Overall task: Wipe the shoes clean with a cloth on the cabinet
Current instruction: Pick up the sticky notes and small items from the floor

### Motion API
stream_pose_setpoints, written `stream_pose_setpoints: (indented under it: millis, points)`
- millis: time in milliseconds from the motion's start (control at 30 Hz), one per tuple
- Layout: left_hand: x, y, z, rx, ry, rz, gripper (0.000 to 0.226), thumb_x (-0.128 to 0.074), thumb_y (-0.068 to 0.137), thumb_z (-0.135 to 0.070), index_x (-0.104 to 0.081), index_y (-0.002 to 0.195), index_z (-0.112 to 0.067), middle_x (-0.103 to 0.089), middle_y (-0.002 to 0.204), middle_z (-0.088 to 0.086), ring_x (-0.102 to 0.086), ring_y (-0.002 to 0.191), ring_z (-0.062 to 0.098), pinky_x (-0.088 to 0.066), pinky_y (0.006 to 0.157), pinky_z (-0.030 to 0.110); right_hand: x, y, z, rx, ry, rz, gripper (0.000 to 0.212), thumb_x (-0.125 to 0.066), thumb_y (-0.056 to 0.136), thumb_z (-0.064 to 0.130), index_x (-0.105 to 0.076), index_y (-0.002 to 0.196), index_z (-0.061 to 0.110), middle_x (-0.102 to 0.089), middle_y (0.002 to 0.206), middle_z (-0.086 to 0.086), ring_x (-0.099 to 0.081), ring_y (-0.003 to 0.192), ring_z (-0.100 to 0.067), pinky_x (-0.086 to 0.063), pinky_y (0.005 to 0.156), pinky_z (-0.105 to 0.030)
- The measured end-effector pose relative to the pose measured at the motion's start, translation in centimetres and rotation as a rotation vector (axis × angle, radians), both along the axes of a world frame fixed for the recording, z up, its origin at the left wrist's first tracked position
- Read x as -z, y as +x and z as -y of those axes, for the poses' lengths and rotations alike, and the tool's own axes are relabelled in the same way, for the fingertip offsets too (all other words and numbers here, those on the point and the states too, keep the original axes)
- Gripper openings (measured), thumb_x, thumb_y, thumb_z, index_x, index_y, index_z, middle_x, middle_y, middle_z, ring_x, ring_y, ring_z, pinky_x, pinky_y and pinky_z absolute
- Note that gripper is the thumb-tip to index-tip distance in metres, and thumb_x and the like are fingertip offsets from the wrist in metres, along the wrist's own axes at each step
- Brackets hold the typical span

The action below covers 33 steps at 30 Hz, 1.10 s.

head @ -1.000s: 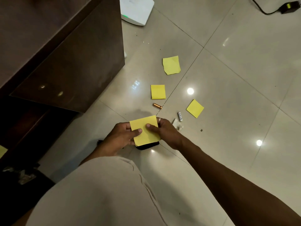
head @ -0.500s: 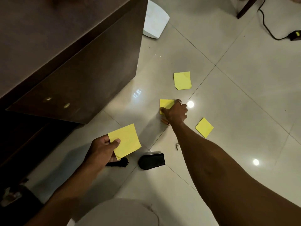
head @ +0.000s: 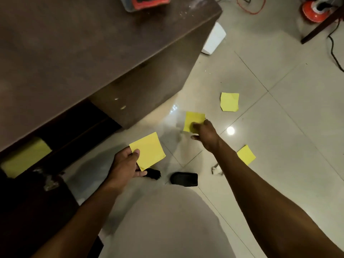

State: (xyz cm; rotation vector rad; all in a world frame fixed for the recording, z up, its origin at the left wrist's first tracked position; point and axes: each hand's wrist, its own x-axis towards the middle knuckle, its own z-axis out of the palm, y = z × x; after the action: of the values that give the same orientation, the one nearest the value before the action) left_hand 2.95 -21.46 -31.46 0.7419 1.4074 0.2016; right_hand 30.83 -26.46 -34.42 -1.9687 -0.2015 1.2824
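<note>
Two hands each pinch a yellow paper note. The left hand [head: 126, 164] grips the first note [head: 149, 150] between thumb and fingers, just off the brown cabinet's [head: 74, 53] near corner. The right hand [head: 206, 135] pinches a second note [head: 193, 120] farther out from that corner. Well clear of the cabinet, a third note [head: 229, 101] and a fourth note [head: 246, 154] lie on the tiled floor [head: 279, 71]. A small dark object [head: 184, 179] lies there too; whether it is a shoe cannot be told.

Cabinet [head: 83, 53] upper left, floor [head: 279, 118] to its right.
A tray [head: 147, 3] sits on the cabinet (cut by the top edge). At centre the left hand [head: 123, 165] holds a low note [head: 149, 150], the right hand [head: 206, 135] a mid note [head: 193, 120]; a far note [head: 229, 101] lies upper right of them.
</note>
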Motion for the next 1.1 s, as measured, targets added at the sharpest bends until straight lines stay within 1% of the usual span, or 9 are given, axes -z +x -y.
stream_pose_setpoints:
  millis: [100, 433, 533, 600, 667, 733, 833, 967, 1100]
  points:
    - [-1.4, -0.6, -0.1, -0.035, 0.034, 0.014, 0.017, -0.049, 0.108, -0.021, -0.065, 0.106, -0.022, -0.07, 0.104, 0.012, -0.067, 0.091, 0.032, -0.063, 0.059, 0.036, -3.8, -3.3, -0.2, -0.149, 0.164, -0.13, 0.027, -0.066, 0.097, 0.004, -0.06, 0.123, 0.009, -0.069, 0.106, -0.006, -0.065, 0.089, -0.018, -0.056, 0.064, -0.029]
    - [-8.6, -3.1, 1.5, -0.147, 0.109, 0.181, 0.016, -0.067, 0.097, -0.011, -0.068, 0.112, -0.016, -0.078, 0.089, -0.001, -0.075, 0.079, 0.021, -0.06, 0.058, 0.032, -10.5, -13.0, -0.8, -0.449, 0.178, 0.01, 0.037, -0.087, 0.081, 0.014, -0.06, 0.107, 0.011, -0.072, 0.088, -0.009, -0.066, 0.058, -0.013, -0.051, 0.05, -0.025]
    - [-9.7, -4.7, 1.7, -0.199, 0.15, 0.151, 0.026, -0.069, 0.093, -0.001, -0.065, 0.116, -0.012, -0.076, 0.09, -0.004, -0.075, 0.072, 0.014, -0.059, 0.054, 0.029, -11.1, -15.1, -1.3, -0.549, 0.18, 0.093, 0.041, -0.087, 0.081, 0.021, -0.06, 0.111, 0.014, -0.069, 0.096, -0.014, -0.068, 0.069, -0.018, -0.048, 0.049, -0.018]
    - [-10.0, -5.5, 1.7, -0.248, 0.147, 0.114, 0.025, -0.068, 0.094, 0.001, -0.064, 0.114, -0.014, -0.074, 0.088, -0.005, -0.074, 0.069, 0.013, -0.059, 0.051, 0.029, -11.3, -16.4, -1.4, -0.585, 0.181, 0.268, 0.041, -0.086, 0.083, 0.031, -0.061, 0.114, 0.018, -0.062, 0.097, -0.001, -0.061, 0.083, -0.015, -0.044, 0.061, -0.012]
    - [-10.3, -6.4, 1.5, -0.302, 0.135, 0.079, 0.024, -0.067, 0.095, -0.001, -0.062, 0.112, -0.017, -0.072, 0.09, -0.005, -0.071, 0.074, 0.017, -0.061, 0.053, 0.03, -11.6, -17.5, -1.6, -0.554, 0.13, 0.34, 0.044, -0.081, 0.086, 0.039, -0.061, 0.121, 0.019, -0.057, 0.106, 0.004, -0.057, 0.095, -0.013, -0.042, 0.074, -0.019]
    - [-10.3, -7.1, 1.3, -0.35, 0.131, 0.058, 0.023, -0.066, 0.096, -0.002, -0.062, 0.115, -0.017, -0.07, 0.093, -0.004, -0.069, 0.076, 0.019, -0.061, 0.054, 0.03, -11.5, -18.0, -2.3, -0.485, 0.019, 0.163, 0.038, -0.077, 0.09, 0.038, -0.064, 0.118, 0.018, -0.064, 0.112, -0.001, -0.061, 0.093, -0.014, -0.046, 0.075, -0.025]
    - [-10.0, -8.2, 0.8, -0.419, 0.139, 0.041, 0.022, -0.065, 0.097, -0.002, -0.063, 0.113, -0.018, -0.07, 0.095, -0.002, -0.067, 0.077, 0.017, -0.06, 0.056, 0.028, -11.4, -19.1, -3.2, -0.361, -0.064, -0.155, 0.016, -0.076, 0.091, 0.022, -0.069, 0.102, 0.012, -0.07, 0.09, -0.007, -0.065, 0.065, -0.015, -0.049, 0.055, -0.026]
    - [-9.7, -9.1, -0.2, -0.701, 0.081, 0.156, 0.02, -0.067, 0.093, 0.003, -0.064, 0.106, -0.012, -0.07, 0.097, 0.004, -0.069, 0.081, 0.018, -0.061, 0.061, 0.023, -10.9, -20.8, -4.8, -0.221, 0.074, -0.261, 0.007, -0.075, 0.093, 0.012, -0.069, 0.095, 0.01, -0.063, 0.068, -0.003, -0.057, 0.056, -0.011, -0.048, 0.054, -0.022]
    - [-8.8, -9.5, -1.8, -0.833, -0.07, 0.118, 0.003, -0.071, 0.094, -0.009, -0.068, 0.095, -0.008, -0.071, 0.095, 0.006, -0.073, 0.061, 0.015, -0.06, 0.059, 0.02, -10.6, -22.3, -7.2, -0.193, 0.119, -0.274, 0.005, -0.074, 0.094, 0.011, -0.071, 0.098, 0.011, -0.066, 0.066, 0.0, -0.058, 0.057, -0.009, -0.051, 0.054, -0.021]
